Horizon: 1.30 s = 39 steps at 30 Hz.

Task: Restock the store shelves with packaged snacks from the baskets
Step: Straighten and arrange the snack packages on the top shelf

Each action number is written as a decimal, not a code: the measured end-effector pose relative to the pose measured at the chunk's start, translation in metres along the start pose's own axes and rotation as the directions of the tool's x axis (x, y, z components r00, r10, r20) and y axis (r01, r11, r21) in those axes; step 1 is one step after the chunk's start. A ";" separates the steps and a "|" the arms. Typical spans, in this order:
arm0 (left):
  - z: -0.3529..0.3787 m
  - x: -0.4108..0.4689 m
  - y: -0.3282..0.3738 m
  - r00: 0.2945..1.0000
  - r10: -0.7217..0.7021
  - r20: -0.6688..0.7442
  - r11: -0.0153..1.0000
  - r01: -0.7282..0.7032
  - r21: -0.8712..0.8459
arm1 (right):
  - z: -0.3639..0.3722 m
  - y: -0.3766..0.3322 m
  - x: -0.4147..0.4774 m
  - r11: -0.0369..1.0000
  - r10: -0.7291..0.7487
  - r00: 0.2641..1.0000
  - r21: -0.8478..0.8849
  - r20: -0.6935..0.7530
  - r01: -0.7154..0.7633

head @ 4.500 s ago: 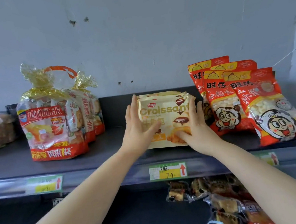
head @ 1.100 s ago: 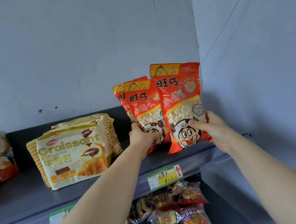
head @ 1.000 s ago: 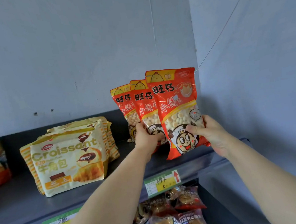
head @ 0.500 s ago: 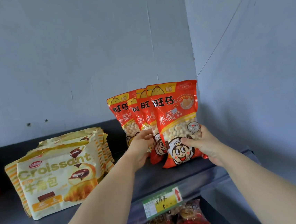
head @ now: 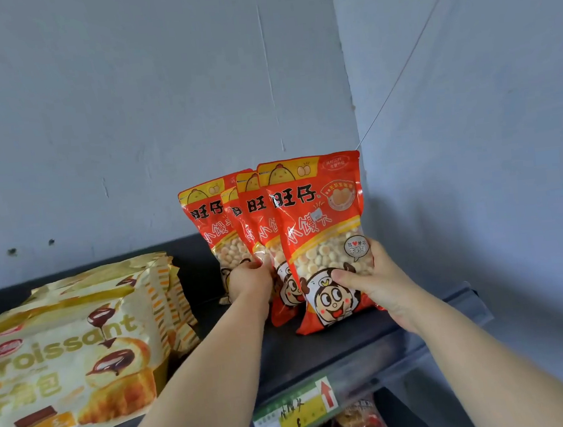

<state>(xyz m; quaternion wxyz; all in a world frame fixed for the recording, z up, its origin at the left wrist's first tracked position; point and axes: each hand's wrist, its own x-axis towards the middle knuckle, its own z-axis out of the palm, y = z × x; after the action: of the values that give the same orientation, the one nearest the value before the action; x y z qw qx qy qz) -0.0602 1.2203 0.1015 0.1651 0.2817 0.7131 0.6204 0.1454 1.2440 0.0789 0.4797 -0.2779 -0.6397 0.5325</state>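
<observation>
Red bags [head: 314, 244] stand upright, long axis vertical, in an overlapping row at the shelf's [head: 320, 347] right end, by the side wall. Right hand [head: 376, 283] pinches the front bag's lower right side. Left hand [head: 250, 280] grips the bags behind. Both arms reach forward.

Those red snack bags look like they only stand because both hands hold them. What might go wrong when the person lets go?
1. The red bags stand upright on the dark shelf, gripped by the left hand and right hand; released, they may flop forward.
2. The front bag's base sits fairly near the shelf's front edge, so it might slide off.
3. A leftward fall could knock the croissant packs.
</observation>
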 end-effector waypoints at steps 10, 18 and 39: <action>-0.045 -0.001 0.002 0.996 -0.036 -0.078 0.993 0.027 -0.119 | 0.039 -0.006 -0.002 0.996 0.014 0.997 -0.091 0.070 -0.008; -0.017 0.050 -0.017 0.965 -0.013 0.261 0.915 0.117 -0.386 | 0.037 0.004 0.001 0.991 -0.053 0.998 -0.118 0.032 0.057; -0.037 -0.092 -0.001 0.878 0.284 0.385 0.948 -0.196 -0.251 | 0.031 0.003 0.000 0.995 -0.006 0.984 -0.094 0.177 0.023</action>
<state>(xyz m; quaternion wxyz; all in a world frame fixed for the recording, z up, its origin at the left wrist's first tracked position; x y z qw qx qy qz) -0.0099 1.1347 0.0962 0.2625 0.4753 0.5533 0.6317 0.1164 1.2316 0.0772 0.4110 -0.2475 -0.7064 0.5204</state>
